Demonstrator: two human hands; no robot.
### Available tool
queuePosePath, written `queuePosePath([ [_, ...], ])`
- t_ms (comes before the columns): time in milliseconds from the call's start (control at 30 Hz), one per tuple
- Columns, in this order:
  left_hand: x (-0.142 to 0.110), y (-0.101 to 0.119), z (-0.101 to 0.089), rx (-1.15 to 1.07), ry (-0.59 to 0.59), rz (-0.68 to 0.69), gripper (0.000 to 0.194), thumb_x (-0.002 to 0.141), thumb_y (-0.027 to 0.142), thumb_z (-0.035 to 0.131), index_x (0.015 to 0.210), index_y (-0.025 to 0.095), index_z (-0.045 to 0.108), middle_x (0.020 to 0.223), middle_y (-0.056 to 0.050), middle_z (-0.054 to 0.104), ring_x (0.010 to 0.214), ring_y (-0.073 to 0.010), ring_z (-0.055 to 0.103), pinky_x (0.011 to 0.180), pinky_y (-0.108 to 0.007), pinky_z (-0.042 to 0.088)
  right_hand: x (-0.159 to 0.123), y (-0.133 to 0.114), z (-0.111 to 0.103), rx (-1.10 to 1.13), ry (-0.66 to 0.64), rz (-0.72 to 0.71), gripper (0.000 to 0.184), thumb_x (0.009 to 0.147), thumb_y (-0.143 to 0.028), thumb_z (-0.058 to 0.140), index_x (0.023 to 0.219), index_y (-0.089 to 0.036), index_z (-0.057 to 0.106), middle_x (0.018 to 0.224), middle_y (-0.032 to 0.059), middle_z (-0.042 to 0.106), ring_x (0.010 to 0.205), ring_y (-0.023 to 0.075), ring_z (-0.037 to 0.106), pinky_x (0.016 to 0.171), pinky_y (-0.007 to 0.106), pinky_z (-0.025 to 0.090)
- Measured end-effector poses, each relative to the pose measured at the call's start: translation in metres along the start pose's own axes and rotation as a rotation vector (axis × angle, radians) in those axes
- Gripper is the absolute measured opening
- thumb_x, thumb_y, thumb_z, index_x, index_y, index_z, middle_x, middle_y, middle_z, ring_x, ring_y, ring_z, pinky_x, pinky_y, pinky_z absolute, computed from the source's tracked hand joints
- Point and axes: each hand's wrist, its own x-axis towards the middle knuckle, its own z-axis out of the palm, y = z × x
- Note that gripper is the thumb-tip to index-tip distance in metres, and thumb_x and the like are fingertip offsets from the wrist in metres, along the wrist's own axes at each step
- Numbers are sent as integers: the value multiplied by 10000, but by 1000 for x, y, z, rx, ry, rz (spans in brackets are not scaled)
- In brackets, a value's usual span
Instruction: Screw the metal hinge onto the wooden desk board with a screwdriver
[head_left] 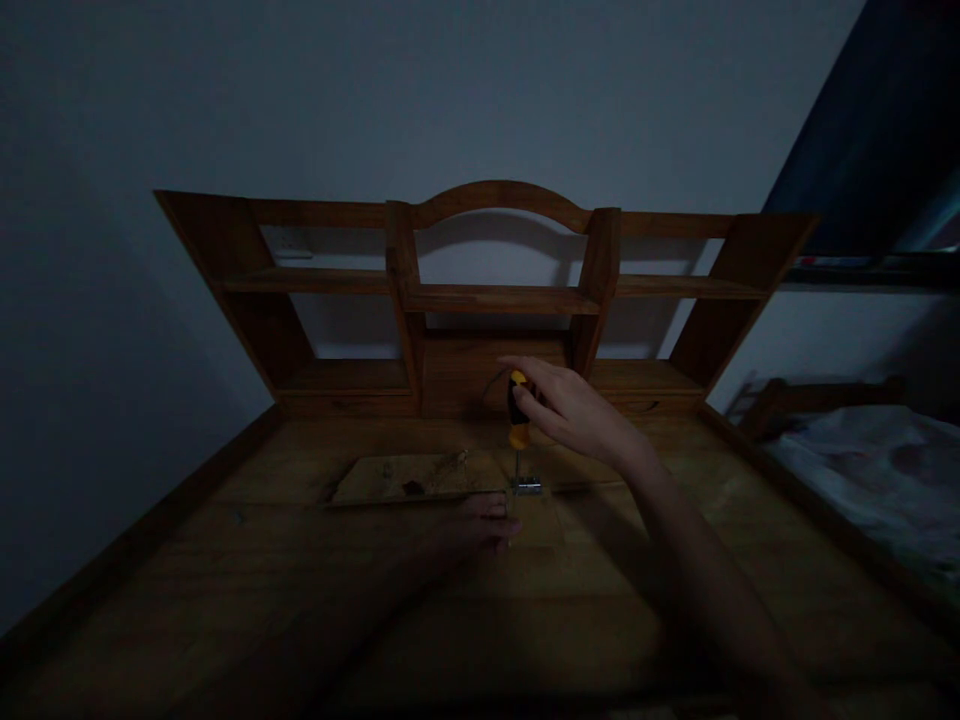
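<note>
My right hand is closed around the handle of a yellow and black screwdriver, which stands upright with its shaft pointing down. The tip meets a small shiny metal hinge on the wooden desk. My left hand lies low on the desktop, just left of the hinge, its fingers on the end of a wooden board. What the left fingers grip, if anything, is too dark to make out. A rough-surfaced piece of wood lies left of the hinge, behind the left hand.
A wooden shelf unit with an arched top rail stands along the back of the desk, against the wall. Raised edges border the desktop at left and right. Beyond the right edge is a pale plastic-like covering. The light is dim.
</note>
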Motion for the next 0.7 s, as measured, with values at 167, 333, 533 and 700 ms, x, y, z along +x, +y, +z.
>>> queuePosePath([
  [167,0,0,0,12,-28,9,311,750,390,742,864,135,606,741,-6,546,580,-90,443,534,-240,268,2,-2,3,-7,-5,8,358,995,-497,419,1142,-206,567,1107,70,669,984,212,633,843,314,445],
  [333,2,-4,-3,-3,-21,35,318,731,393,755,819,142,579,709,4,527,567,-88,436,537,-239,271,2,2,3,-87,10,65,323,991,-467,407,1078,-190,547,1028,87,668,907,226,627,788,329,438],
  [533,3,-5,-3,7,-43,38,302,756,397,733,857,150,591,717,12,527,556,-88,432,537,-246,269,1,3,0,97,-30,5,355,964,-329,461,1297,-210,493,1076,58,652,923,191,611,820,305,431],
  [700,3,-5,-2,4,-27,45,264,773,368,707,870,143,608,712,4,541,570,-95,440,537,-245,265,0,0,-1,166,-96,28,400,917,-383,575,1280,-242,489,956,15,633,773,155,578,713,270,412],
])
